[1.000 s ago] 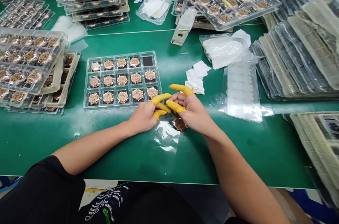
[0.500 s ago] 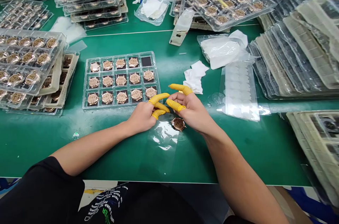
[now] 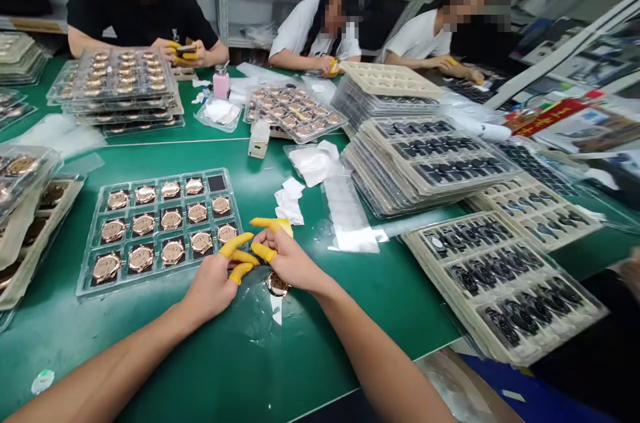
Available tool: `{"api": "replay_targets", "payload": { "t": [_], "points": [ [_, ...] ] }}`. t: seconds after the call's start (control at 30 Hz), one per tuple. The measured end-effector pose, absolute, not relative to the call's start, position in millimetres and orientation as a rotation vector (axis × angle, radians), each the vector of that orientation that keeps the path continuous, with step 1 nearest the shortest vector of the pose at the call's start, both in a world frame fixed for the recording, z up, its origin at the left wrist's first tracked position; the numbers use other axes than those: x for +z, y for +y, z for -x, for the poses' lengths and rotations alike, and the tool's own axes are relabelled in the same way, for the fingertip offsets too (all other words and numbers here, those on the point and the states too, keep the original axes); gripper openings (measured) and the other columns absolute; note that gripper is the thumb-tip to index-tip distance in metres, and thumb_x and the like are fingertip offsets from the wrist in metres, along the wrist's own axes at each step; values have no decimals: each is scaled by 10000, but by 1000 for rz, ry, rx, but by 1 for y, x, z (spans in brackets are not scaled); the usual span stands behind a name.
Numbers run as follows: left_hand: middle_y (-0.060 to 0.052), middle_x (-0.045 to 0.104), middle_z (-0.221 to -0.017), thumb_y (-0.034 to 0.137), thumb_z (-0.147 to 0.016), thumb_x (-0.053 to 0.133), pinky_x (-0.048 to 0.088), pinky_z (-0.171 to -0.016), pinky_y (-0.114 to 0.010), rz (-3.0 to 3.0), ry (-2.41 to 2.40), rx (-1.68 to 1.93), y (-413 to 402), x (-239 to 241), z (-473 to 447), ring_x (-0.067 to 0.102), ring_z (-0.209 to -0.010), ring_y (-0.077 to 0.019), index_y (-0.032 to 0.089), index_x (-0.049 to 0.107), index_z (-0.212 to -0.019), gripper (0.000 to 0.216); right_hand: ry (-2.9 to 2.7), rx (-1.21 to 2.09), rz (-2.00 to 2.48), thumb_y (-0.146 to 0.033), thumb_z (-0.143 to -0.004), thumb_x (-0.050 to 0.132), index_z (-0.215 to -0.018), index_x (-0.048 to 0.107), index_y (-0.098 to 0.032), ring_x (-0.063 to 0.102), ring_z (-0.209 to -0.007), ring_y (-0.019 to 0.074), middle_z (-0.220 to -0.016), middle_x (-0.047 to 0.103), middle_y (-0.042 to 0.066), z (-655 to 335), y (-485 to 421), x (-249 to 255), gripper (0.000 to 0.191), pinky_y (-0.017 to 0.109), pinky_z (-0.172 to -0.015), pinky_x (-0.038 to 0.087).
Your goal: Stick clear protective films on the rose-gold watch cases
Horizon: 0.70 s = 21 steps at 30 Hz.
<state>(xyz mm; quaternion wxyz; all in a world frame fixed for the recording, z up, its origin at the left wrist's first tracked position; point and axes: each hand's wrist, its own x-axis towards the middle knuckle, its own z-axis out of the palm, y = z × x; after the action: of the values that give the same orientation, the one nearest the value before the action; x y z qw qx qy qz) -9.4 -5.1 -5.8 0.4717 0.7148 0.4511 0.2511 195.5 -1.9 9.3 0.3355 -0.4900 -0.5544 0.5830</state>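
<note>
My left hand point(image 3: 214, 281) and my right hand point(image 3: 286, 257) meet over the green table point(image 3: 350, 303), both with yellow finger cots on their tips. A rose-gold watch case point(image 3: 277, 285) sits under my right palm, held against the hand. The fingertips of both hands pinch together at something small and clear that I cannot make out. A clear film sheet point(image 3: 260, 313) lies under the hands. Just behind my left hand lies a clear tray point(image 3: 160, 226) with rose-gold watch cases in its cells; one cell at the back right is empty.
Stacks of filled trays point(image 3: 120, 86) stand at the left and back. Trays of dark parts point(image 3: 505, 286) lie at the right. White wipes point(image 3: 289, 204), a film strip point(image 3: 350, 216) and a pink bottle point(image 3: 221, 83) sit mid-table. Three people work across the table.
The view has tilted up and swung right, bringing the people across the table into sight. My hands keep the same pose together over the watch case.
</note>
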Motion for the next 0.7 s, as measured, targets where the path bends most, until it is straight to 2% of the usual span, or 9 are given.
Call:
{"api": "replay_targets", "payload": {
  "t": [0.07,0.13,0.33,0.5,0.7],
  "points": [
    [-65,846,-1148,201,-925,546,664,-1002,-389,-1765,1105,604,-4,-3,10,823,-1066,-238,211,745,-1145,298,-1466,1501,1294,-204,-922,596,-1307,498,-252,518,-848,157,-1073,573,17,-196,-1,11,401,351,-824,442],
    [-72,845,-1149,194,-914,538,666,-1003,-393,-1770,1107,603,-4,0,9,825,-1054,-237,207,752,-1137,309,-1473,1491,1304,-197,-930,594,-1297,506,-246,506,-832,154,-1065,578,15,-196,-1,12,381,348,-814,435],
    [-75,841,-1164,208,-910,562,657,-1045,-413,-1725,1084,624,-3,-1,8,819,-1081,-241,208,737,-1200,339,-1473,1509,1320,-183,-927,602,-1241,531,-245,521,-837,154,-1068,593,15,-196,-1,12,327,353,-819,439],
    [-94,832,-1187,238,-912,584,658,-1058,-432,-1710,1089,622,-3,-3,8,817,-1094,-246,186,703,-1266,378,-1488,1487,1316,-211,-935,611,-1343,509,-259,530,-860,161,-1079,608,19,-196,-1,12,423,367,-842,451],
    [-83,835,-1186,262,-879,650,684,-1020,-424,-1666,1118,732,-6,-6,9,823,-1094,-253,195,623,-1413,539,-1495,1476,1314,-258,-958,610,-1345,510,-263,543,-820,146,-1076,628,12,-196,0,12,400,354,-825,474]
  ]
}}
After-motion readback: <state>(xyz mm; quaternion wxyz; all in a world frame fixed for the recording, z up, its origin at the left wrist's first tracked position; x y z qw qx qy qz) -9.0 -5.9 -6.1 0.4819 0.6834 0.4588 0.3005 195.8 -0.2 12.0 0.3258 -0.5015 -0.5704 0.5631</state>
